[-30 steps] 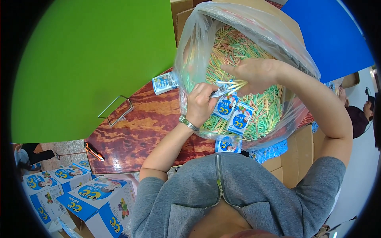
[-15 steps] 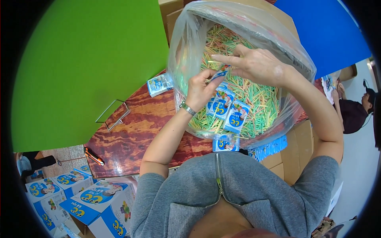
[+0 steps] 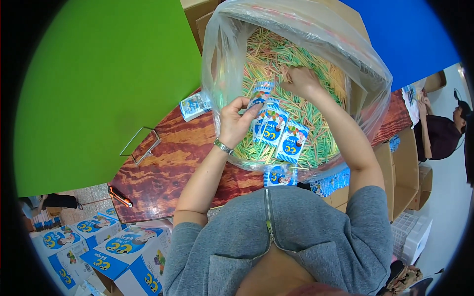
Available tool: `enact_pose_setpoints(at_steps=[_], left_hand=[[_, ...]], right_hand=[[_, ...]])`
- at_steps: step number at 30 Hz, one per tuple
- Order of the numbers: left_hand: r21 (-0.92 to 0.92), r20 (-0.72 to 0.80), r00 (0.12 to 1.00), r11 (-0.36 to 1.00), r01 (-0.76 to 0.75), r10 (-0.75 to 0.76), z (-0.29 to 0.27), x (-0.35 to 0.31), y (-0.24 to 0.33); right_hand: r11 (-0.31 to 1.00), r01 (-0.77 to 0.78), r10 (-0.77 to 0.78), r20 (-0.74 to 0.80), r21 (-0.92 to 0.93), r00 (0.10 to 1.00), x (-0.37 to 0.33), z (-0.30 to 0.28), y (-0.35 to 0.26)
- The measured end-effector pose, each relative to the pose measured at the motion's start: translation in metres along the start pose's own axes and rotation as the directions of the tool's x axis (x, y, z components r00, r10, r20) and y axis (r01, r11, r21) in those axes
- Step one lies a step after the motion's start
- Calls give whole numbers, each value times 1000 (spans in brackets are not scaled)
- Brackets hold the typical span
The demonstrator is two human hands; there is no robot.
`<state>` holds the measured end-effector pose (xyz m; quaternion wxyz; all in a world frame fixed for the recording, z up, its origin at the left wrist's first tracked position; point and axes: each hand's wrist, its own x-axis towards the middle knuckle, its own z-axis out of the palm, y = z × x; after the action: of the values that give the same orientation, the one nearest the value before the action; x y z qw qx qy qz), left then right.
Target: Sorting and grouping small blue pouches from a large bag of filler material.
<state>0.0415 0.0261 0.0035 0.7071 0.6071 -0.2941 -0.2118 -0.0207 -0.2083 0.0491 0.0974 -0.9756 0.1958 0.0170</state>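
My left hand [image 3: 235,119], a metal-band watch on its wrist, pinches a small blue-and-white packet [image 3: 261,92] between thumb and fingers. Beyond it, my right hand [image 3: 302,82] is down at a heap of thin pink, yellow and green sticks [image 3: 323,135]. Its fingers are bent together against the heap; what they hold is hidden. A large clear plastic bag [image 3: 215,64] lines the container around the sticks. On the heap below my left hand, several similar packets [image 3: 293,142] lie overlapping.
One packet [image 3: 195,106] lies left of the bag, another [image 3: 280,175] at its near edge. A wire stand [image 3: 140,144] and an orange-black cutter [image 3: 121,196] sit on the red-brown table [image 3: 158,182]. Printed boxes [image 3: 128,246] stand lower left. A person [image 3: 442,130] works at far right.
My right hand has moved away from the packet and down to the sticks, its fingers now bent. My left hand has shifted slightly left, and its packet is tilted more upright.
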Motion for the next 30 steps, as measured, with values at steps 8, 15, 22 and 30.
enact_pose_setpoints(at_steps=[8,15,22,30], left_hand=[[100,11,999,994,-38,37,-4,-3,-15],[106,-3,1000,994,28,-28,1,-2,-10],[157,-1,1000,987,-28,28,9,-3,-9],[114,64,998,993,-29,22,12,-5,4]], right_hand=[[990,-37,44,51,-135,998,16,7,20],[868,135,-170,31,477,985,-17,-41,20],[443,309,-152,-269,841,951,-48,-69,-24],[435,415,-189,-370,799,910,-51,-55,-48]])
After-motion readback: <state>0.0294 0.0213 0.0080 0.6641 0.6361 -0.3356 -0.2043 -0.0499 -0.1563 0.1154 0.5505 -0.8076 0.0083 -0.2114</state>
